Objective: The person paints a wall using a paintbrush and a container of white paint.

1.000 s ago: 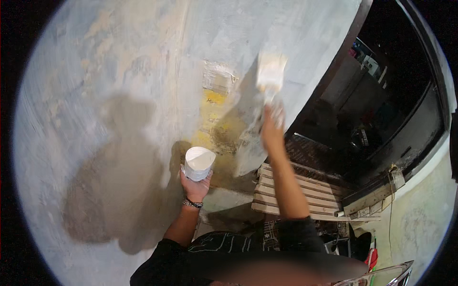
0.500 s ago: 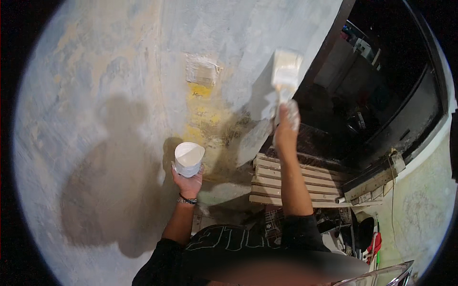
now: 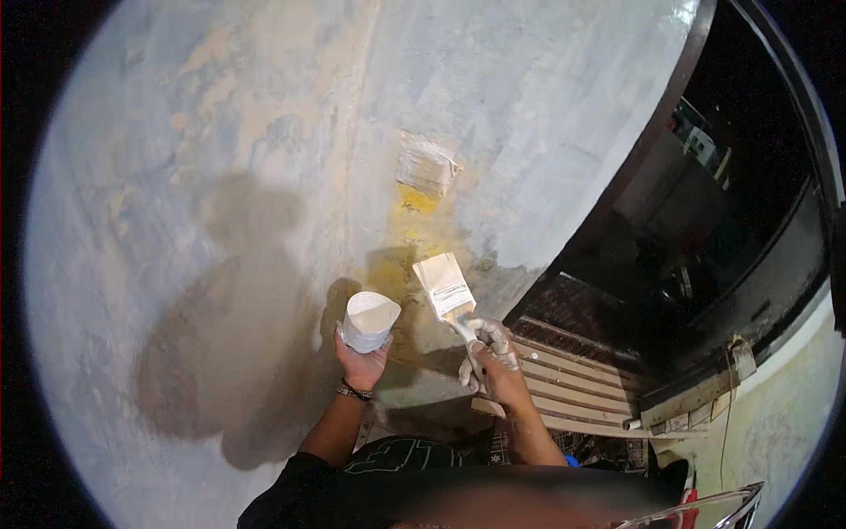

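My left hand [image 3: 362,361] cups a white paint cup [image 3: 368,324] from below, its palm and fingers wrapped round the base. Pale paint shows inside the cup. A broad flat paintbrush [image 3: 448,286] is gripped by the handle in my right hand [image 3: 495,360], whose fingers are smeared with white paint. Its bristles are coated pale and point up and to the left, a short way right of the cup. Behind both stands a wall [image 3: 529,106] with patchy grey-white paint, a rough patch [image 3: 427,166] and yellow stains [image 3: 414,201] below it.
To the right is a dark doorway [image 3: 617,273] with a dark frame. A slatted wooden bench [image 3: 582,385] stands below it, close to my right forearm. A greenish wall [image 3: 784,414] lies at the far right. My shadow falls on the wall at left.
My right hand has brought the paintbrush down and left, from up near the doorway's edge to beside the cup. The whole view has shifted a little; my left hand still holds the cup.
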Tool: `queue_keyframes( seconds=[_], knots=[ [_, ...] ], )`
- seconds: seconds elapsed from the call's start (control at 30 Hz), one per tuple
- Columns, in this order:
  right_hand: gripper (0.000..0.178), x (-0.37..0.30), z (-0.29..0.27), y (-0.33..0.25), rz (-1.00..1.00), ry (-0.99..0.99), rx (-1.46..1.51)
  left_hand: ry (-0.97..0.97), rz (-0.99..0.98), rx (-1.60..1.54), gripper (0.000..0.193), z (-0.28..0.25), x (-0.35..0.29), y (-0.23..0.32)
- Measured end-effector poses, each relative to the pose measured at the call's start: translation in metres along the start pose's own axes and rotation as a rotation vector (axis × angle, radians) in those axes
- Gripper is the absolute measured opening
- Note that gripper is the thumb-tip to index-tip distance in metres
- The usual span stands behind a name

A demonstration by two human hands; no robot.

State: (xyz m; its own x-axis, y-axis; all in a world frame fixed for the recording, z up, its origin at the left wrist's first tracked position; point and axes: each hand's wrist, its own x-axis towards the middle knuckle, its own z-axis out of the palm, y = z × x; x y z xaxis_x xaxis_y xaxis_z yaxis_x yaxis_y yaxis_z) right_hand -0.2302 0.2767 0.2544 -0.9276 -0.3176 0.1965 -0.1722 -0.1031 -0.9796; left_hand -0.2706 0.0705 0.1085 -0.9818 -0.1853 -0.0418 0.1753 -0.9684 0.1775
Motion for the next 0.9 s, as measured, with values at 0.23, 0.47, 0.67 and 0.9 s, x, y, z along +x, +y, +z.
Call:
queue_keyframes(
  seconds=[0.23, 0.47, 0.67, 0.9],
  knots=[
    [0.053, 0.027, 0.002, -0.004, 0.065, -0.330, 0.713, -0.035, -0.019, -0.019, 0.058, -0.014, 0.003, 0.004],
    [0.065, 0.044, -0.012, -0.002, 0.050, -0.373, 0.780, -0.058, -0.016, -0.027, 0.059, -0.028, 0.011, 0.001],
    [0.055, 0.045, -0.012, -0.020, -0.180, -0.136, 0.135, -0.035, 0.025, -0.034, 0.056, -0.029, 0.009, 0.001],
    [0.029, 0.061, -0.020, -0.103, -0.543, 0.123, -0.805, -0.038, -0.015, -0.001, 0.061, -0.023, 0.011, 0.000]
  ],
)
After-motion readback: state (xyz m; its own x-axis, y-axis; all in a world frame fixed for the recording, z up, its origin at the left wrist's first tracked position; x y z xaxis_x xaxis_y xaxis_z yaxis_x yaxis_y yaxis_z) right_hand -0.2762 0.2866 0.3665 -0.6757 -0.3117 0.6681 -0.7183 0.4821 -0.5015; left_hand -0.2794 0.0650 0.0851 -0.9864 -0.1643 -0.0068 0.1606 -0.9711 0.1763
